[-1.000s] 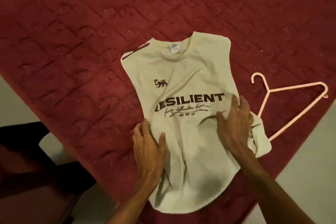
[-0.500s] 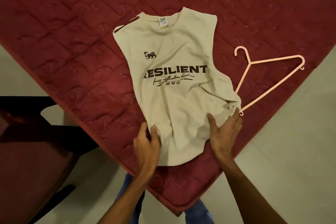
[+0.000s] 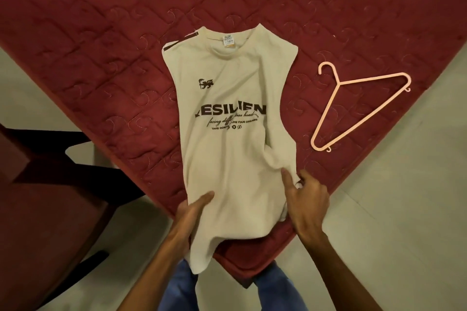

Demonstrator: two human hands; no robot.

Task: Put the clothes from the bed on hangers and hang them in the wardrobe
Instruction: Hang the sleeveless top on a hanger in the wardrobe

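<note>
On the corner of a red bed (image 3: 101,33) lies a cream shirt (image 3: 232,159) with no sleeves, seen from the head camera. It lies front side up. Its neck is far from the person, and its bottom end hangs a little over the bed corner. Dark letters run across the chest, and a fold in the cloth hides some of them. A small dark lion (image 3: 205,83) sits above the letters.

The left hand (image 3: 192,209) holds the bottom left side of the shirt. Its thumb lies on top and its fingers go under the cloth, so its grip is closed on the shirt. The right hand (image 3: 307,199) is at the bottom right side. Its thumb presses on the cloth and its fingers curl round a bunched bit of the edge, so this grip has the shirt too.

A pink hanger (image 3: 339,84) lies flat on the bed to the right of the shirt, near it but not touching. A dark chair (image 3: 38,209) stands on the pale floor (image 3: 404,209) to the left of the bed. Blue trousers (image 3: 177,290) show at the bottom, on the person's legs.
</note>
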